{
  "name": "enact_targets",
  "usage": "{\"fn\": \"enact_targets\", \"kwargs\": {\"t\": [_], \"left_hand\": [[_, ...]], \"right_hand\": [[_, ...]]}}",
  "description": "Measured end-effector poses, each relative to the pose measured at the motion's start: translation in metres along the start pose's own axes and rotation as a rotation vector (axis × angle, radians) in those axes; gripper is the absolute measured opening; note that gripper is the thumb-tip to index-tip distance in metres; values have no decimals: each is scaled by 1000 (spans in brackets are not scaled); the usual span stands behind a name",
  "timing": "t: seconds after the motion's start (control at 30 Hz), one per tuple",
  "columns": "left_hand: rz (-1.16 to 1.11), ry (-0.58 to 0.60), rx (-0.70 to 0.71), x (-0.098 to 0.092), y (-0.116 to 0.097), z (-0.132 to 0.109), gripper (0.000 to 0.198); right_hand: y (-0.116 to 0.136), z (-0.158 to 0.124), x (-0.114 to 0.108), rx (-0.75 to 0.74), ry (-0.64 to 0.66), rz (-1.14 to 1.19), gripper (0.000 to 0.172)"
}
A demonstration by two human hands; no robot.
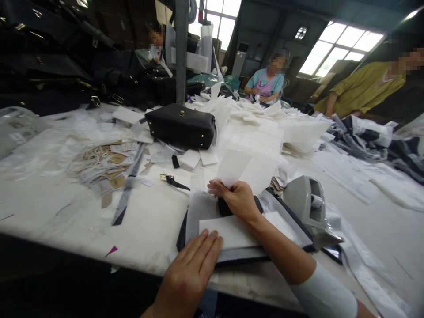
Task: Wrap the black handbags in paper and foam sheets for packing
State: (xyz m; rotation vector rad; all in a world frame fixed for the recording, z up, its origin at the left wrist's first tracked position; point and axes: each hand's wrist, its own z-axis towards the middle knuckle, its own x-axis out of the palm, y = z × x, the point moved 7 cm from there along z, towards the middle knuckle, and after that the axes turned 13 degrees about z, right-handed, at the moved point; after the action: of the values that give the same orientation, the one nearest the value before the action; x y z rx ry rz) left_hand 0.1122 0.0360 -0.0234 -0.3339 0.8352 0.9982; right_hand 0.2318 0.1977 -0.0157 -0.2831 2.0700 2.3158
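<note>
In front of me lies a dark bag covered with grey-white tissue (198,205), its black edge showing along the near side. My left hand (194,265) rests with fingers stretched flat on the near left corner of a folded white sheet (228,232) on top of it. My right hand (241,198) reaches across and pinches a thin translucent white paper (233,165) between thumb and fingers. Partly hidden under that hand is a black piece (225,206). A black strap with a gold buckle (170,179) lies just to the left.
A grey tape dispenser (303,198) stands right of the bag. Behind are a black handbag (180,126) and piled white paper (251,132). Tags with strings (112,163) lie left, near stacked black bags (43,75). A co-worker in yellow (361,88) and two others work across the table.
</note>
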Motion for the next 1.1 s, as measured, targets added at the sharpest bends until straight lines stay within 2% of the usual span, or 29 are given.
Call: {"fn": "enact_targets", "kwargs": {"t": [0.13,0.2,0.27,0.33,0.4,0.5,0.57,0.63,0.8,1.1], "left_hand": [[-11,0,4,-1,1,-1,40],[-16,4,-4,-2,2,-2,41],[-18,8,-1,-2,3,-2,41],[-21,7,0,-2,3,-1,42],[-37,-7,-1,-1,2,0,40],[-81,-145,-118,-4,5,-3,36],[-98,-182,-187,-1,8,-6,36],[-103,-143,-196,4,8,-8,36],[-150,-93,-140,4,8,-10,36],[-125,-75,-88,-8,6,1,30]], "right_hand": [[24,-18,-4,-169,-44,-297,23],[29,-25,-4,-216,-39,-320,20],[26,-27,-4,-197,-13,-338,20],[22,-29,3,-183,83,-406,18],[20,-33,15,-199,255,-475,24],[23,-43,30,-289,487,-518,38],[26,-50,35,-369,572,-556,44],[27,-57,35,-427,624,-605,50],[30,-76,31,-505,624,-648,45],[45,-109,19,-361,574,-512,54]]}}
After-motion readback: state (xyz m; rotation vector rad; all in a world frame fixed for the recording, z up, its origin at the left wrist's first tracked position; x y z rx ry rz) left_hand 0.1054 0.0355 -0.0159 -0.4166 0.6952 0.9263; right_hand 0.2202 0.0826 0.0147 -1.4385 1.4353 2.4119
